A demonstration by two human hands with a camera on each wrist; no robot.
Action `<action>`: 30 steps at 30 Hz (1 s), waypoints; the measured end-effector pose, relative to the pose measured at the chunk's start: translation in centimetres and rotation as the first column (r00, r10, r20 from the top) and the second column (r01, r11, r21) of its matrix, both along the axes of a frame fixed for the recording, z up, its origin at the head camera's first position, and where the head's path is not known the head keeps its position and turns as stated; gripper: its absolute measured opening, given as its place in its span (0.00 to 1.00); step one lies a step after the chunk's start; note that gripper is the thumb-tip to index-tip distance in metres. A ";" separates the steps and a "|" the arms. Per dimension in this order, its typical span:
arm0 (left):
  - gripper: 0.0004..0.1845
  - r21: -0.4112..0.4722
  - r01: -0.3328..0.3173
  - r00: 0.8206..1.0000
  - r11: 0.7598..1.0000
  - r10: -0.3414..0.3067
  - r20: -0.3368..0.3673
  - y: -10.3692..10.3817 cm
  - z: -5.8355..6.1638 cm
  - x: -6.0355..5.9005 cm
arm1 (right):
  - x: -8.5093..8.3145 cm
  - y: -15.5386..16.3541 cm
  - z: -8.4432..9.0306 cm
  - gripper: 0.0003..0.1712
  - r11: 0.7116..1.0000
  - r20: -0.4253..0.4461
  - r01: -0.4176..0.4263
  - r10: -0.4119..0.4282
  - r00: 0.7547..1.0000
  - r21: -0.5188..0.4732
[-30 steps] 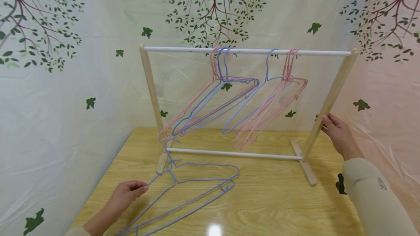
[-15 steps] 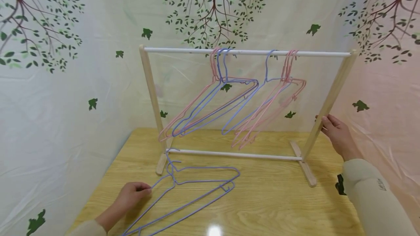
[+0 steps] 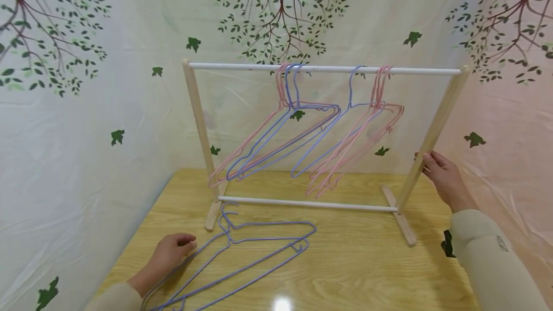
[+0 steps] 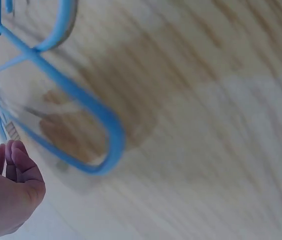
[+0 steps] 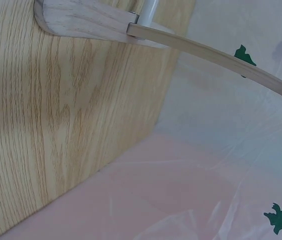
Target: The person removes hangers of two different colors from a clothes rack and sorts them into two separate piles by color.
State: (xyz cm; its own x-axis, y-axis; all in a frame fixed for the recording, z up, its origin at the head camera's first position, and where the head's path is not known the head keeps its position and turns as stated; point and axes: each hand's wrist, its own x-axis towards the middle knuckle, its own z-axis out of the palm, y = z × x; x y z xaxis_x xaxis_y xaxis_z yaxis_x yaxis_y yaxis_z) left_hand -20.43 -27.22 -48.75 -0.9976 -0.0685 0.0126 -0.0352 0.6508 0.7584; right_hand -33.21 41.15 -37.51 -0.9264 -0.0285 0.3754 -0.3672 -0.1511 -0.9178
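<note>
On the table [image 3: 345,272], seen from the head, two blue hangers [image 3: 259,246] lie flat before the rack [image 3: 321,67]. The left hand [image 3: 170,253] rests on their left end, fingers curled; whether it pinches the wire, I cannot tell. The right hand [image 3: 442,176] holds the rack's right post [image 3: 436,128], fingers wrapped on it. Pink and blue hangers hang from the rail.

From the left wrist, the hanger end [image 4: 88,135] lies just beside the fingers [image 4: 16,160], which are pressed together and apart from it.

From the right wrist, the post [image 5: 216,55] and foot [image 5: 81,20] show; the fingers cannot be judged.
</note>
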 end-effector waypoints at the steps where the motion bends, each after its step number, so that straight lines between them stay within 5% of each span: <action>1: 0.13 0.007 0.003 1.000 1.000 -0.003 0.003 0.0 0.2 0.0 | 0.0 0.0 0.0 0.14 1.000 0.000 -0.002 0.002 1.000 0.001; 7: 0.14 -0.041 0.014 0.998 0.999 -0.017 -0.063 -0.2 1.7 -0.4 | 0.0 0.2 -0.1 0.15 1.000 0.006 0.003 -0.003 1.000 0.028; 12: 0.18 -0.036 0.005 0.995 0.999 -0.008 -0.102 0.0 4.3 -1.7 | 0.0 0.3 -0.1 0.18 0.999 0.007 0.010 -0.010 1.000 0.042; 21: 0.22 0.098 0.005 0.979 0.995 0.015 -0.203 1.7 11.8 -5.4 | -0.2 0.2 -0.3 0.19 0.999 0.010 0.024 -0.024 1.000 0.044; 30: 0.25 0.284 0.097 0.974 0.954 -0.033 -0.225 5.2 18.8 -8.8 | -0.2 0.0 -0.3 0.18 0.999 0.002 0.029 -0.029 1.000 0.042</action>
State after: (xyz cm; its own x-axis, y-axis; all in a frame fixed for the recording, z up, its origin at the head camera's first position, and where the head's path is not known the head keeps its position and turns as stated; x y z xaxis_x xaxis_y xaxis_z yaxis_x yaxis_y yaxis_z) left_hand -29.27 -22.06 -29.99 -0.9756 -0.0366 0.2166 0.1849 0.3960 0.8994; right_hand -33.44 41.14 -37.78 -0.9280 -0.0176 0.3721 -0.3685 -0.1020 -0.9240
